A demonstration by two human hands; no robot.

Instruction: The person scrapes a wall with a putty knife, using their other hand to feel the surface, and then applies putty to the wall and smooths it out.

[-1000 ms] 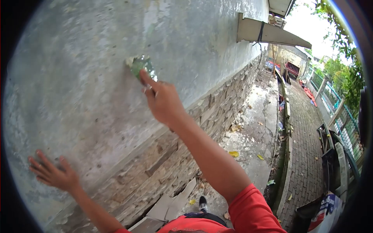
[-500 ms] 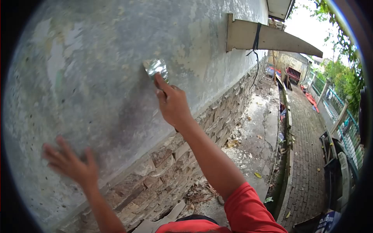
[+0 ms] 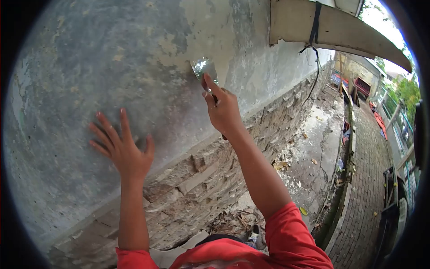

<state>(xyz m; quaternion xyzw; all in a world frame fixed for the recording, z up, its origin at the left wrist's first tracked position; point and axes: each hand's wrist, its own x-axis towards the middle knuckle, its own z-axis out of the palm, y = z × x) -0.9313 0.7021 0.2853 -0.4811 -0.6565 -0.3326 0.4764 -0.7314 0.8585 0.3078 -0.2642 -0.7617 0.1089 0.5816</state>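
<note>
A shiny metal putty knife is gripped in my right hand, its broad blade up against the weathered grey wall. My index finger stretches along the tool toward the blade; most of the handle is hidden in my palm. Around the blade, the wall has pale, peeling patches of paint. Lower and to the left, my left hand has its fingers spread over the wall surface and holds nothing.
Rough stone cladding runs along the wall's base. A beige bracket-like panel juts out at upper right, with a black cord tied round it. Beyond a narrow drain lies a brick path. Dry leaves litter the ground.
The view has shifted, with the panel now larger. My right hand and the putty knife have moved right and slightly up along the wall; my left hand has moved up and right, fingers spread.
</note>
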